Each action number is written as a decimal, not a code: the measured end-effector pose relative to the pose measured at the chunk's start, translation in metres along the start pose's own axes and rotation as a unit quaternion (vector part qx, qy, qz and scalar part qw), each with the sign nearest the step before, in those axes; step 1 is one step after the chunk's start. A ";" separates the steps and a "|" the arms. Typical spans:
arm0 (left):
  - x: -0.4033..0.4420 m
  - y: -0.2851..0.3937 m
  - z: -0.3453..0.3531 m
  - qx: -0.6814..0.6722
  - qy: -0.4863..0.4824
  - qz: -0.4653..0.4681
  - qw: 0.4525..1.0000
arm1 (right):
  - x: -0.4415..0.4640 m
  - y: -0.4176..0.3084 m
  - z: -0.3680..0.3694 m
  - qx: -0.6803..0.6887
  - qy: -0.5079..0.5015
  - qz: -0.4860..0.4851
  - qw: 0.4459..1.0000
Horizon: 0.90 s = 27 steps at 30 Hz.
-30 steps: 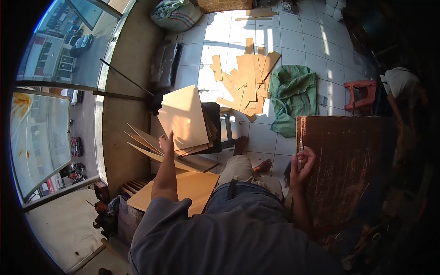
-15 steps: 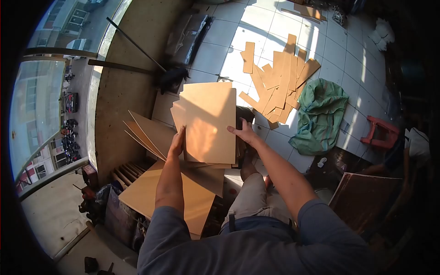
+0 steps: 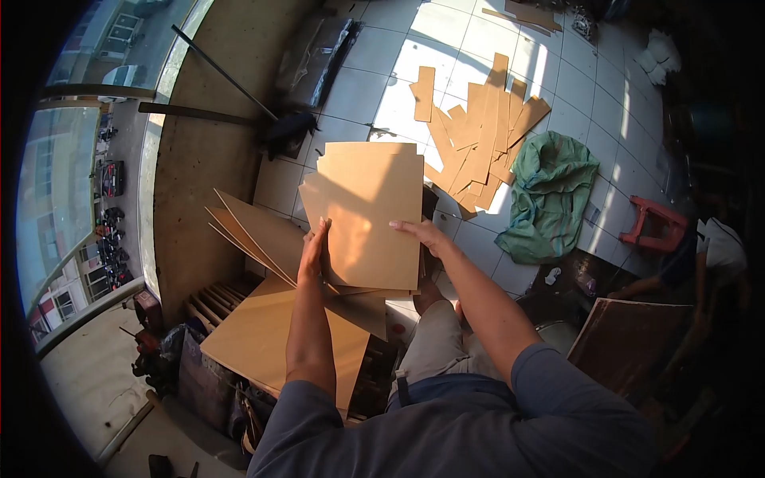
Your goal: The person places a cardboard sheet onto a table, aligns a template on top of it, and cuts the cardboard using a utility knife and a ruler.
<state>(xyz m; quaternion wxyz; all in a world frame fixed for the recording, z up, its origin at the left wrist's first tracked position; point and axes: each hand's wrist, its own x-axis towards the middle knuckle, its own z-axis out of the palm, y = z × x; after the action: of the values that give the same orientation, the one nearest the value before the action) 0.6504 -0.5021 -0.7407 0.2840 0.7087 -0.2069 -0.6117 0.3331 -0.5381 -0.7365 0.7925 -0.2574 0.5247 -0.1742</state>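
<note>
A stack of tan board sheets (image 3: 374, 211) is between my two hands, its edges slightly uneven at the top and left. My left hand (image 3: 313, 253) presses along the left edge with fingers stretched upward. At the right edge my right hand (image 3: 426, 237) grips the stack, thumb on the top sheet and the other fingers hidden beneath. Below my left forearm lies a larger tan board (image 3: 279, 338). Several bent sheets (image 3: 251, 231) stick up left of the stack.
Loose tan strips (image 3: 486, 135) lie piled on the white tiled floor (image 3: 382, 52). Near them are a crumpled green sack (image 3: 550, 199) and a red plastic stool (image 3: 655, 225). A dark brown board (image 3: 629, 338) leans at right, near another person's arm (image 3: 641, 287). Windows (image 3: 56, 215) line the left.
The stack has shifted slightly right in view. My left hand has slid from gripping the edge to lying flatter along it; my right thumb reaches further over the top sheet.
</note>
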 end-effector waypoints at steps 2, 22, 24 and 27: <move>0.010 -0.011 0.007 0.198 0.115 -0.005 0.973 | -0.015 0.018 -0.002 0.095 0.024 0.006 0.995; 0.008 -0.008 0.032 0.309 0.120 0.115 0.936 | -0.045 0.072 -0.043 0.130 0.029 -0.026 0.991; 0.008 -0.008 0.035 0.321 0.124 0.119 0.931 | -0.047 0.059 -0.037 0.102 0.027 -0.028 0.994; 0.011 -0.005 0.031 0.336 0.095 0.107 0.931 | -0.033 0.042 -0.031 0.029 0.023 -0.060 0.997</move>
<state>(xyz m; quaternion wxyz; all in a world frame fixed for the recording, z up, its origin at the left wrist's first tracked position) 0.6210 -0.5104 -0.7548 0.1113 0.7915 -0.4466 -0.4021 0.2923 -0.4927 -0.7467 0.7753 -0.2615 0.5213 -0.2425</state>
